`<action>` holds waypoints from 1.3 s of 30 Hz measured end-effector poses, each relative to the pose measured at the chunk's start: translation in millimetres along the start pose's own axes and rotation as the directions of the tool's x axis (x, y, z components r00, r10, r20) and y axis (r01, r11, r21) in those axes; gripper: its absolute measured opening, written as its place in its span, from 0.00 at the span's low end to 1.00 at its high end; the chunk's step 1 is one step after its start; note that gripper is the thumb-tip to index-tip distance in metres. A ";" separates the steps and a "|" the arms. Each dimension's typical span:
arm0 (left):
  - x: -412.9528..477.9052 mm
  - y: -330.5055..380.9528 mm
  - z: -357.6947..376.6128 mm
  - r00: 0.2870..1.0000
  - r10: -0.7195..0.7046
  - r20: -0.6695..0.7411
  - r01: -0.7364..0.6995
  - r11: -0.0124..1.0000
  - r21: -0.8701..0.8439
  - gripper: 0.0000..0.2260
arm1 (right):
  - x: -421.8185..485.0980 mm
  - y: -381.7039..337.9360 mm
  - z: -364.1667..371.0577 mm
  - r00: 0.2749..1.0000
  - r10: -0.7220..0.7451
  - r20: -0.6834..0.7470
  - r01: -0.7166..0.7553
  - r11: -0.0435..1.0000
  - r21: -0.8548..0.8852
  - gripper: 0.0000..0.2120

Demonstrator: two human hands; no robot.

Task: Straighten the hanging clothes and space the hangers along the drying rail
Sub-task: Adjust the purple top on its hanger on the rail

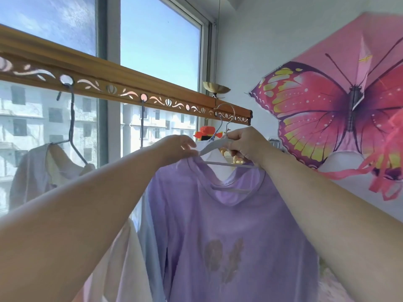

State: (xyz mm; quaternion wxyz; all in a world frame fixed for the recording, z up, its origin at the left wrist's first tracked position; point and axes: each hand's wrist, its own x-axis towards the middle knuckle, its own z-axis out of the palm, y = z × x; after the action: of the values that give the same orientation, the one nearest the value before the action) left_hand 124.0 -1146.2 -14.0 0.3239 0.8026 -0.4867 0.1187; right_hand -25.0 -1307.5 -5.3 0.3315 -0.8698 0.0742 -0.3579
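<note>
Reaching up, both arms outstretched; left hand [181,144] and right hand [244,144] each gripping the grey hanger [214,146].

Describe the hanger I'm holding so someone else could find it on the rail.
Follow the carved wooden drying rail to its right end, near the butterfly picture. The pale grey hanger there carries a lilac top; unlike the dark wire hanger further left, both hands grip it.
</note>
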 end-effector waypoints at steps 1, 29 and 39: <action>-2.2 0.3 1.9 0.996 -0.010 0.085 0.009 1.000 0.011 0.14 | 0.1 0.1 2.8 1.000 0.008 0.013 -0.008 1.000 0.030 0.08; 0.4 -14.2 -13.3 0.991 -0.068 -0.116 0.100 0.950 0.295 0.15 | 15.3 31.0 13.4 0.980 0.135 -0.146 -0.198 0.756 -0.623 0.13; -19.8 -8.4 -35.9 0.886 0.040 -0.463 0.013 0.994 0.111 0.12 | 39.3 24.6 46.4 0.953 0.149 -0.262 -0.274 0.790 -0.548 0.15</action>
State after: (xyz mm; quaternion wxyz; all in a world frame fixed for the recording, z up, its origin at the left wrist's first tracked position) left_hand 125.8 -1106.8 0.0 0.3852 0.7641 -0.3934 0.3361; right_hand 37.6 -1316.5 -22.6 0.0801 -0.8734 0.3105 -0.3665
